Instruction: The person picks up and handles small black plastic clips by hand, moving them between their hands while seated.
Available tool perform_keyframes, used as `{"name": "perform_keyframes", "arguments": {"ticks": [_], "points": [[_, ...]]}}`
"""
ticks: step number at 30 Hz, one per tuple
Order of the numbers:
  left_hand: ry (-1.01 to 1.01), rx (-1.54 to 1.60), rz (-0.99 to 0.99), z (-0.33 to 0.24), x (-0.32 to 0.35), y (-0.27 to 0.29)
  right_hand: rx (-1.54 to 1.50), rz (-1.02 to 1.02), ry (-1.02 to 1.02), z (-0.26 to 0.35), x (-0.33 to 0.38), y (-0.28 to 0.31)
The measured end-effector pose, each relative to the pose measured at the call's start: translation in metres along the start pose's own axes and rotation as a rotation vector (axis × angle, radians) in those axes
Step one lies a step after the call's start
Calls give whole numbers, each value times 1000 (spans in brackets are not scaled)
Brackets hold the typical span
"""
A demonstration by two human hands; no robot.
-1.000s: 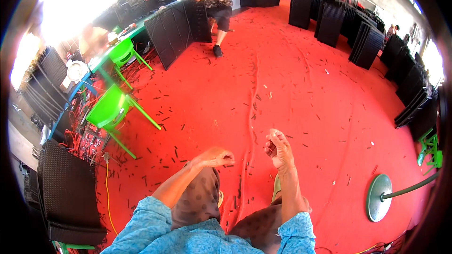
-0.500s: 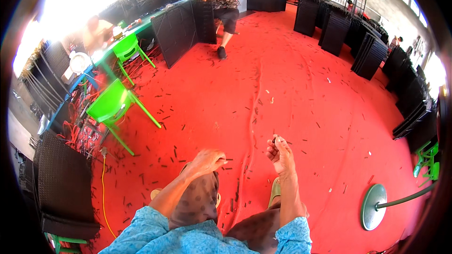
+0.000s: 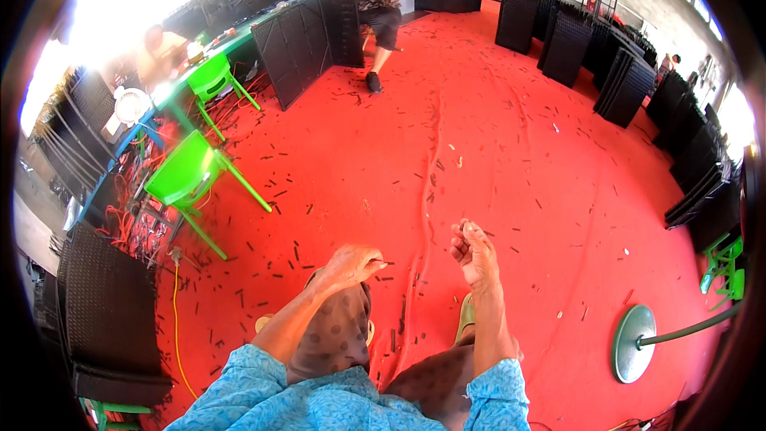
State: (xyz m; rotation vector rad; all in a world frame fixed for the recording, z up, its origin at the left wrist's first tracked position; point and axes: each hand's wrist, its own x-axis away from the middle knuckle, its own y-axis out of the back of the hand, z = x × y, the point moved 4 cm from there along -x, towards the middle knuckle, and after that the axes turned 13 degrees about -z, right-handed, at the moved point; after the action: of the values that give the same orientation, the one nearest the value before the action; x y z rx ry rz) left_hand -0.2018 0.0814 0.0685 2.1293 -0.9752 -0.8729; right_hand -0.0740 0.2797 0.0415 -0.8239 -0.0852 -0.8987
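My left hand is over my left knee, its fingers curled into a pinch. A small dark bit shows at its fingertips, but I cannot tell it from the scraps on the floor behind. Apart from it, my right hand is raised with the thumb pressed to the curled fingers. Between thumb and finger is a speck of something dark, too small to name. Below both hands are my patterned trousers and a green slipper on the red floor covering.
Dark scraps lie scattered over the floor. Green chairs, a white fan and a table are at left; a person sits beyond, behind black panels. Stacked black panels line the right, near a round green base.
My right hand has risen slightly, and my left hand has shifted a little upward. Both keep their closed fingers. The seated person's arms have moved a little.
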Motion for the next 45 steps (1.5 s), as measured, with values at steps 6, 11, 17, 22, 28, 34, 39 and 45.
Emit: {"name": "perform_keyframes", "arguments": {"ticks": [6, 11, 17, 22, 28, 34, 39, 45], "points": [[-3, -18, 14, -2, -1, -2, 20, 25, -20, 1, 1, -1], [0, -22, 26, -2, -1, -4, 10, 42, 9, 3, 4, -3], [9, -25, 44, -2, -1, -5, -16, 38, 3, 7, 8, -4], [21, -46, 67, -5, -3, -8, 5, 54, 4, 8, 6, 0], [22, -33, 74, 0, -2, -7, 16, 43, 0, 9, 7, -4], [21, -44, 90, 0, -2, -11, -16, 55, 12, 11, 10, -3], [41, -40, 104, 0, -2, -11, -29, 76, 24, 12, 12, -5], [33, -46, 102, -1, -3, -13, -35, 51, 17, 13, 12, 0]]}}
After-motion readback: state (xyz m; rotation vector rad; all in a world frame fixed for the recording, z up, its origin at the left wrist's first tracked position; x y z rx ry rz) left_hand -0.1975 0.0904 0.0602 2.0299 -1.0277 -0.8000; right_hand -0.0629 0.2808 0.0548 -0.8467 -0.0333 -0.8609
